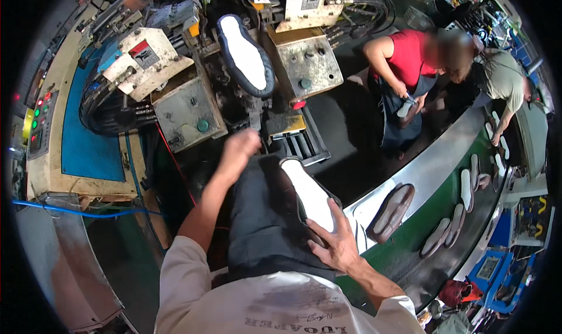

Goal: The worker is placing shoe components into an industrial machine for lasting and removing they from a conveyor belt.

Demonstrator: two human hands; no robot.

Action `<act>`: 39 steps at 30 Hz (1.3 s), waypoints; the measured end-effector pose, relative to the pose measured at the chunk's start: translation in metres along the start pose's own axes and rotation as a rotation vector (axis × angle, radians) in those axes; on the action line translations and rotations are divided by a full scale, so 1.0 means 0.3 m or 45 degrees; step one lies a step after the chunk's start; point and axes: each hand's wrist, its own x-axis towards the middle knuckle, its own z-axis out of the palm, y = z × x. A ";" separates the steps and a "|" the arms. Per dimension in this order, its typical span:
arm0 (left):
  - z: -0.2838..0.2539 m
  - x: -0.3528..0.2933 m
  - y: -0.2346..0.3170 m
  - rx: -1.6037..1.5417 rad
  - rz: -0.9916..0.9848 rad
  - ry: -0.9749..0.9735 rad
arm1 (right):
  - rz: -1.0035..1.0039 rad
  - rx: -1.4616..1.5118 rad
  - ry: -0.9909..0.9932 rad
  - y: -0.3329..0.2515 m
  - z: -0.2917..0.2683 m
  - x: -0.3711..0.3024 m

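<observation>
My right hand (pixel 336 243) grips the heel part of a dark shoe upper with a white sole board (pixel 310 190). That shoe lies sole up along my right thigh, its narrow end away from me. My left hand (pixel 241 150) is closed above my left knee, just below the machine's middle; what it holds, if anything, is hidden. Ahead of me, another dark shoe upper with a white sole board (pixel 244 56) sits sole up in the machine (pixel 193 109), apart from both hands.
Control boxes (pixel 307 65) with buttons flank the machine. A panel of lit buttons (pixel 42 123) stands at left. On my right runs a green conveyor (pixel 433 217) with several shoes; a brown shoe (pixel 391 213) lies on its metal edge. Two people (pixel 404 71) work beyond, one holding a shoe.
</observation>
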 end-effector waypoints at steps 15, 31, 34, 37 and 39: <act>-0.307 0.208 0.515 -0.795 -0.121 0.359 | -0.274 -0.160 0.340 -0.083 -0.257 0.995; -0.174 -0.584 0.118 -1.539 -0.155 0.117 | -0.372 -0.035 0.563 -0.055 0.072 1.313; -0.153 -0.610 0.090 -1.477 -0.210 0.125 | -0.425 -0.023 0.600 -0.052 0.069 1.288; -0.148 -0.634 0.064 -1.492 -0.317 0.097 | -0.422 -0.023 0.560 -0.087 0.042 1.301; -0.146 -0.641 0.032 -1.581 -0.309 0.054 | -0.398 -0.045 0.518 -0.112 0.036 1.322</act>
